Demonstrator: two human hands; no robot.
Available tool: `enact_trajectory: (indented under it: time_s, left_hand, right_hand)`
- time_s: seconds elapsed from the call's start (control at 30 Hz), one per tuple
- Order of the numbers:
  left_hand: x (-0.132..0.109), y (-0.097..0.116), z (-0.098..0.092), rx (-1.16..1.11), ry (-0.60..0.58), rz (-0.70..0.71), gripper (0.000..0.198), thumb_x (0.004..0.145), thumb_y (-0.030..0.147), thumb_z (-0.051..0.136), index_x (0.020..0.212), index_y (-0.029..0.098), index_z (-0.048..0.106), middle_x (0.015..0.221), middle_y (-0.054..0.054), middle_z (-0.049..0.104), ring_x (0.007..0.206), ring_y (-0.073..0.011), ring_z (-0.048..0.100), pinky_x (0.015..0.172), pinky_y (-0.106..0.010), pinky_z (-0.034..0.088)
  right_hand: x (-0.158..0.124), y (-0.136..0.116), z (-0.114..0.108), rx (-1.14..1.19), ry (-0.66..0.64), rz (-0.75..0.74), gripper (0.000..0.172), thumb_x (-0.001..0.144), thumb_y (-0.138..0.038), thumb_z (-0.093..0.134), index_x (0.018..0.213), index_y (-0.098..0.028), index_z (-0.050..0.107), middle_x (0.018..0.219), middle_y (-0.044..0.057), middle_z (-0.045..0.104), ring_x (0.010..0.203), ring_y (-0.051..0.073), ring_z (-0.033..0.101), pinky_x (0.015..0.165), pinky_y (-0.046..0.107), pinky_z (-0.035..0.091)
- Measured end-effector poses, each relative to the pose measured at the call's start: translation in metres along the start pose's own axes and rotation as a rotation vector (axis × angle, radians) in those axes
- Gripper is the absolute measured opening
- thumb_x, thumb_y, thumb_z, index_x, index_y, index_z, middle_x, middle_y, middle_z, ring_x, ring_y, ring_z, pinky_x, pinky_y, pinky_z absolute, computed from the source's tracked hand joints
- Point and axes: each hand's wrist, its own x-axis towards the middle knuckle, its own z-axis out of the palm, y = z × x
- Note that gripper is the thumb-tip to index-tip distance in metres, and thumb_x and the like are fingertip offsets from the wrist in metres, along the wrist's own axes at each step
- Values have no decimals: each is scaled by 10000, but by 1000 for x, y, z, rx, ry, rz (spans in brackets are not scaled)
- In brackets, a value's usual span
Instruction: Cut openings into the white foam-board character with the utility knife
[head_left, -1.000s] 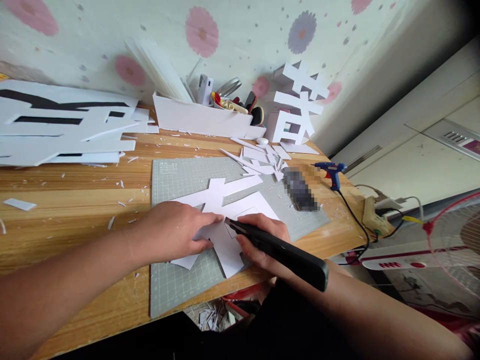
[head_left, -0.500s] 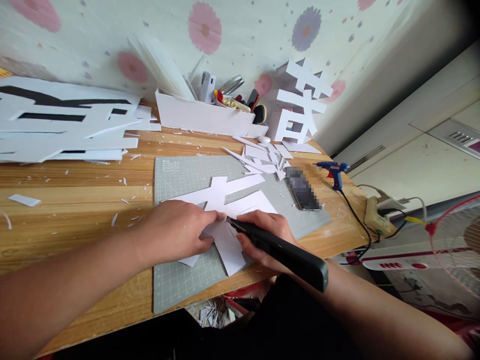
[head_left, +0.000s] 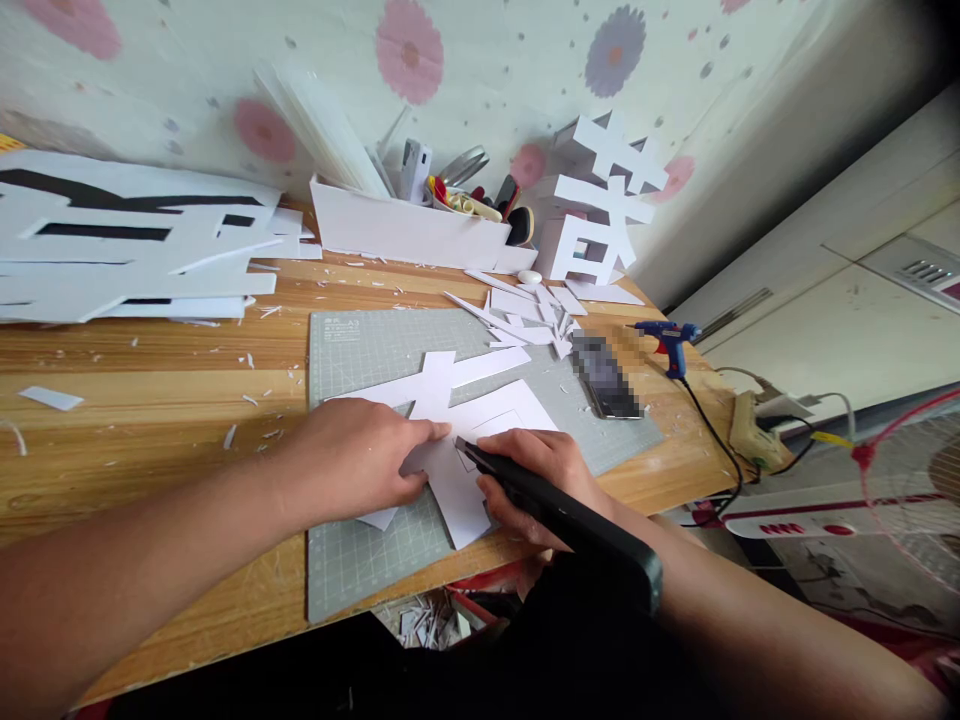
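Head view: two hands, knife and white cutout on mat

1. Left hand (head_left: 360, 465): palm down, fingers close together and pressed flat on the cutout's near left part. It pins the sheet and grasps nothing.
2. Right hand (head_left: 541, 478): fist wrapped around the knife (head_left: 592, 540), a long black cutter. The handle slants back over the wrist, and the tip rests on the cutout just beside the left fingertips (head_left: 439, 432).
3. Cutout (head_left: 487, 405): white sheet cut to an angular shape, lying flat on the near middle of the mat and partly under both hands. A thin outlined rectangle shows on it beside the knife tip.
4. Mat (head_left: 360, 345): grey, gridded, flat on the table (head_left: 150, 400); its near edge sits at the table's front edge.
5. Scraps (head_left: 525, 315): white offcuts heaped at the mat's far right corner.
6. Phone (head_left: 604, 378): dark, blurred, on the mat's right edge.
7. Glue gun (head_left: 669, 338): blue, right of the phone, black cord trailing off the table.
8. Box (head_left: 397, 235): white, against the wall, holding tools and strips.
9. Block character (head_left: 600, 205): white, upright, right of the box.
10. Boards (head_left: 112, 250): white sheets with cut-out openings, stacked at far left.
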Motion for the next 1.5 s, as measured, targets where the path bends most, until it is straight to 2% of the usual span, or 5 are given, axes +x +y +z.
enact_trajectory:
  time_s: [0.47,0.73,1.0,1.2,1.5]
  left_hand:
    - [0,0,0,-24,21,12,542,917,410,629,1458,401,659,912,-102,770,775,-299,636,694,-381,424]
    - [0,1,-1,42,24,36,558,914,423,612,1470,394,650,910,-104,792,759,-310,670,624,-357,377]
    - [-1,0,1,61,34,49,526,935,427,604,1455,377,666,961,-102,815,810,-338,712,628,-367,417]
    - [1,-1,3,53,32,63,529,937,429,617,1462,380,658,1016,-105,823,878,-369,736,670,-397,463]
    - [0,0,2,49,39,58,523,922,437,630,1441,389,675,974,-101,819,839,-337,721,660,-390,461]
  right_hand:
    - [-8,-4,0,16,30,38,70,898,-207,623,957,-183,652,666,-7,664,510,106,550,499,216,453]
    - [-13,-6,7,20,283,117,143,881,-232,695,1024,-228,686,672,-26,691,508,112,595,508,226,505]
    - [-8,-1,13,28,190,114,159,903,-264,679,1054,-216,693,703,-11,721,526,112,615,514,218,503]
    - [-6,-1,15,2,190,96,148,908,-261,687,1047,-213,687,715,-4,725,552,121,641,527,220,510]
    - [-2,2,17,-33,206,-4,182,897,-213,671,1079,-206,679,720,-3,730,558,120,662,535,213,524]
